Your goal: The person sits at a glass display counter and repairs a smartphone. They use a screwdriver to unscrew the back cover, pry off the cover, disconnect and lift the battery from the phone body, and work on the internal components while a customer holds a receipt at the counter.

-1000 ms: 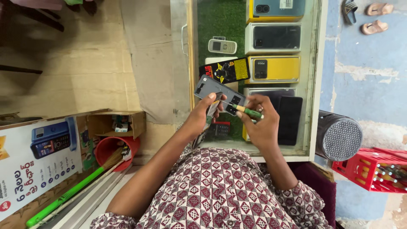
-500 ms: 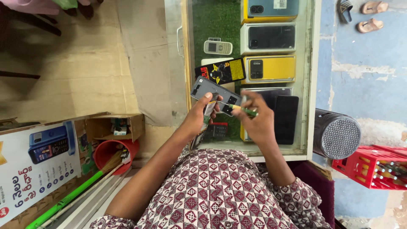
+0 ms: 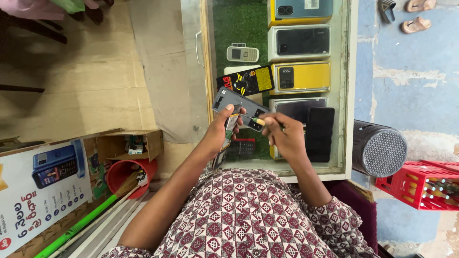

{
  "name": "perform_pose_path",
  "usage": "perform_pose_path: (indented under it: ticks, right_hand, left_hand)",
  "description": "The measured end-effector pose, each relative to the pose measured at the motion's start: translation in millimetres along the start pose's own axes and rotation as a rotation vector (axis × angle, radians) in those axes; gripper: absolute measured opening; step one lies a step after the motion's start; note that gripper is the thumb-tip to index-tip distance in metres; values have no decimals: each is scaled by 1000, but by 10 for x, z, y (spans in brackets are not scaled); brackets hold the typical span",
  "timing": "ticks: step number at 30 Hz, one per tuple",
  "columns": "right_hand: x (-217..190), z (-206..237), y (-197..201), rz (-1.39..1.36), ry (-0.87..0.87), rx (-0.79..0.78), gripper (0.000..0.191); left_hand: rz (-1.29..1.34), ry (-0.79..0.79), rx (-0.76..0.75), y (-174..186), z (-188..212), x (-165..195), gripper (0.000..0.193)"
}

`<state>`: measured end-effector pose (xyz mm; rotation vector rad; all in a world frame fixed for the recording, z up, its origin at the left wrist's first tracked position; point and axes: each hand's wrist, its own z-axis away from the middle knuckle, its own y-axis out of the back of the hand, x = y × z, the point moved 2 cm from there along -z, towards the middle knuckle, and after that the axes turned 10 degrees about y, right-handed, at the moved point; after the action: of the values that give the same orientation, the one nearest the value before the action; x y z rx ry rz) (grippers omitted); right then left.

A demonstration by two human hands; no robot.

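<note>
From the far left I see a poster (image 3: 40,191) with a blue handset pictured on it, a red bucket (image 3: 125,174) with a green-handled broom (image 3: 81,224) leaning into it, and an open cardboard box (image 3: 129,145) just behind the bucket. None of it touches my hands.

My left hand (image 3: 224,129) comes next. It is closed around the lower end of a grey phone (image 3: 239,105) with its back cover off — thumb laid across the exposed face, the other fingers curled behind. The phone sits tilted above the glass display case (image 3: 349,95), held in the air and not resting on it.

I judge the phone to be light and stiff, but fragile where the inner board is bare, and its smooth edges could slip. The safe hold is on the side rails and the lower frame, as my left hand has it, never on the open middle.

My right hand (image 3: 284,136) is just beside it, pinched shut on a small screwdriver (image 3: 258,121) with a yellow and green handle, its tip meeting the phone's face. The driver is thin and light; I would grip it near the tip for control.

Under the glass lie a small white keypad phone (image 3: 242,53), a yellow and black packet (image 3: 246,82), boxed phones, and a black phone (image 3: 320,134). Further right stands a dark round speaker (image 3: 380,149), then a red crate (image 3: 418,184).
</note>
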<state>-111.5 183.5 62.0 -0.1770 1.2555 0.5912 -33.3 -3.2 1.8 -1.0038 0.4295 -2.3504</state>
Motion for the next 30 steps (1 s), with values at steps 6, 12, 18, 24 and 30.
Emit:
perform_pose_path:
  ticks: [6, 12, 18, 24, 30]
  right_hand:
    - [-121, 0, -9, 200, 100, 50, 23]
    - [-119, -16, 23, 111, 238, 53, 31]
    - [-113, -25, 38, 115, 444, 52, 32]
    - [-121, -9, 51, 200, 206, 79, 25]
    - [-106, -11, 76, 164, 285, 77, 25]
  left_hand:
    - [7, -4, 1, -9, -9, 26, 53]
    - [1, 4, -2, -16, -76, 31, 53]
    - [-2, 20, 1, -33, -69, 41, 54]
    - [19, 27, 4, -55, -35, 96, 54]
    - [66, 57, 21, -7, -89, 166, 56]
